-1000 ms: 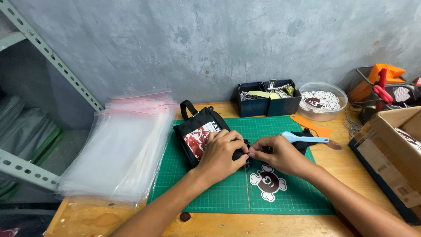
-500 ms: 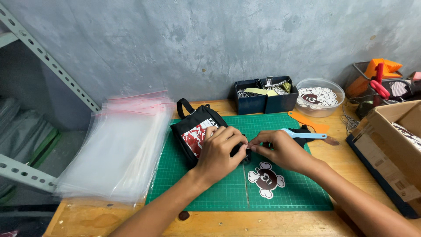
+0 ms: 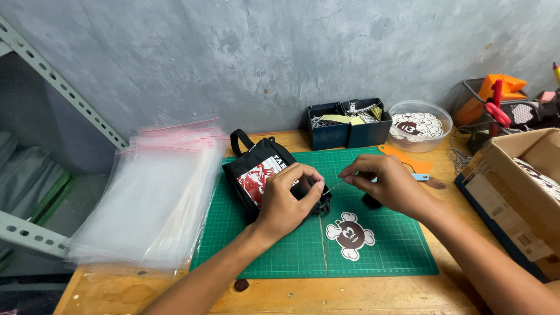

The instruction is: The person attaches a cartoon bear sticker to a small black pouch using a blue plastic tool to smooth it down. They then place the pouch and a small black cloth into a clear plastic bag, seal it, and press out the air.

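The left hand [image 3: 289,195] is pressing the black pouch [image 3: 265,178] on the green cutting mat [image 3: 385,256]; the right hand [image 3: 382,184] is pinching a thin string [image 3: 333,186] beside it, a skull-shaped tag [image 3: 350,234] lying just nearer.

Soft, even light, sharp centre, faint shadows under the hands, wide-angle bending at the edges.
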